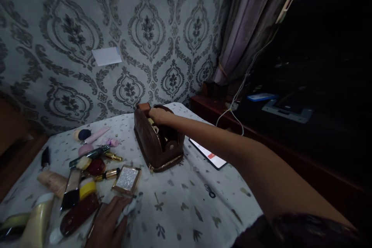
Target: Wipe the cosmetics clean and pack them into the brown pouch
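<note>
A dark brown zip-up toiletry bag (pixel 145 139) stands unzipped on the patterned cloth (pixel 171 205). My right hand (pixel 160 117) reaches into its top opening near the far end; the fingertips are hidden inside. My left hand (pixel 109 221) lies at the lower edge of the view, fingers stretched out over the cloth. Beside its fingers is a small whitish item (pixel 128 207), too blurred to name. A glittery silver compact with a gold frame (pixel 127 179) rests just beyond that hand. Left of it lies a dark red bottle (pixel 80 215).
Spread to the left are several cosmetics, among them a yellow-capped jar (pixel 87 189), a beige tube (pixel 37 217), a green tube (pixel 87 156) and a gold lipstick (pixel 114 156). A lit tablet (pixel 213 159) lies under my right forearm. A white cable (pixel 242 85) hangs at right.
</note>
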